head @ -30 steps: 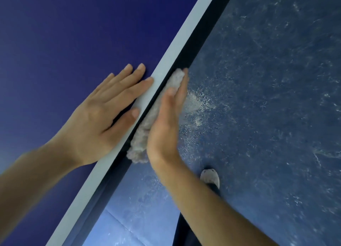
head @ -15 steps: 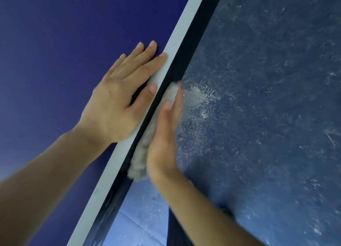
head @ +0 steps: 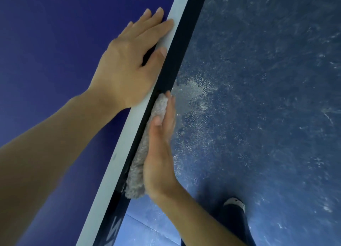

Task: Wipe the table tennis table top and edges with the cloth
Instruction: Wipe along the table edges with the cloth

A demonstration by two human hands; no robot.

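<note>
- Cloth [head: 141,157], grey, lies along the tabletop's dark edge [head: 178,48], centre frame.
- Right hand [head: 158,162] presses it there, fingers straight.
- Left hand [head: 125,64] rests flat on the tabletop [head: 46,42], fingers extended, holding nothing.

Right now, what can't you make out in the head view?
- Head view: cloth face against the dark table edge, hidden by the right hand.
- Head view: white lettering on that edge, cut off at the frame bottom, unreadable.
- Head view: underside of the left hand on the tabletop, hidden by the hand itself.
</note>
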